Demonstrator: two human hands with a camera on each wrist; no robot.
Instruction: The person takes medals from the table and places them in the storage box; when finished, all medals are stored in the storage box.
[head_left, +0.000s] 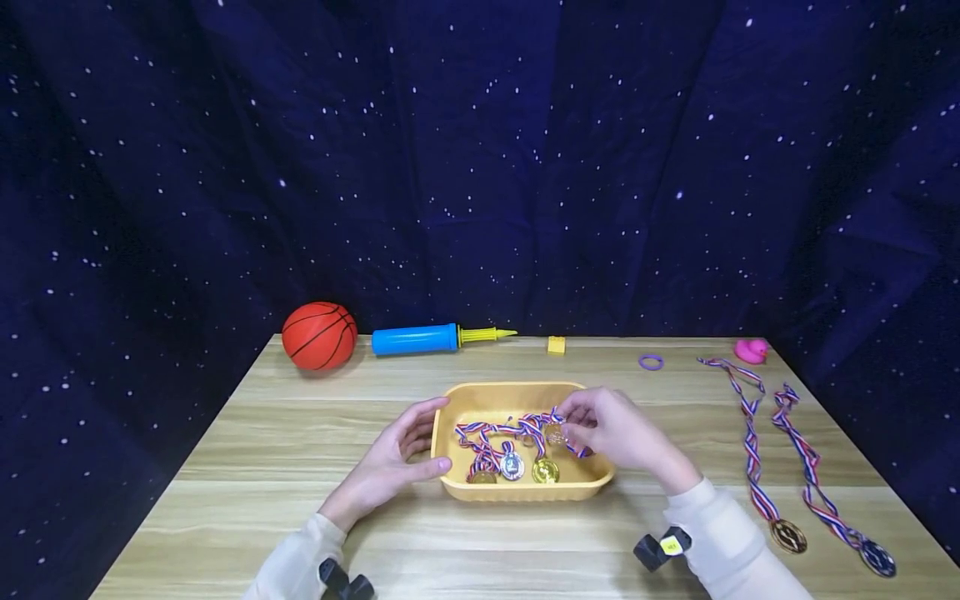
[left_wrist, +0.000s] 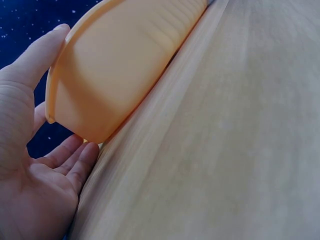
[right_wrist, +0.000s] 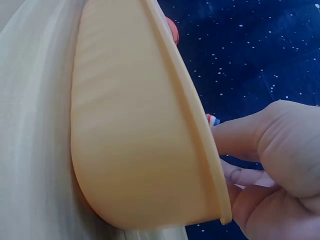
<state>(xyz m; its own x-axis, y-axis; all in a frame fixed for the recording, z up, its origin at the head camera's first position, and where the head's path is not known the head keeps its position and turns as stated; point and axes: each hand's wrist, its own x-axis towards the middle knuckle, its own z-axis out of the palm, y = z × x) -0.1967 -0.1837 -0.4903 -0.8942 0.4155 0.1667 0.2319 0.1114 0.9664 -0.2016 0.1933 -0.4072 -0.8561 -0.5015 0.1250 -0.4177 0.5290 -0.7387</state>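
Note:
A yellow plastic basin (head_left: 517, 492) sits on the table with several medals on striped ribbons inside. My left hand (head_left: 395, 454) holds the basin's left end, thumb on the rim near the front and fingers around the outer wall. Reaching over the right end, my right hand (head_left: 618, 429) pinches a medal (head_left: 555, 434) by its ribbon between thumb and fingers. Below it in the basin lie a gold medal (head_left: 546, 471) and a silver medal (head_left: 512, 466). In the right wrist view, the basin wall (right_wrist: 135, 125) hides most of what the fingertips hold.
Two ribboned medals lie at the right, a bronze one (head_left: 788, 536) and a dark silver one (head_left: 877, 557). Along the back are a toy basketball (head_left: 319, 336), a blue hand pump (head_left: 415, 339), a yellow block (head_left: 556, 345), a purple ring (head_left: 651, 362) and a pink duck (head_left: 751, 351).

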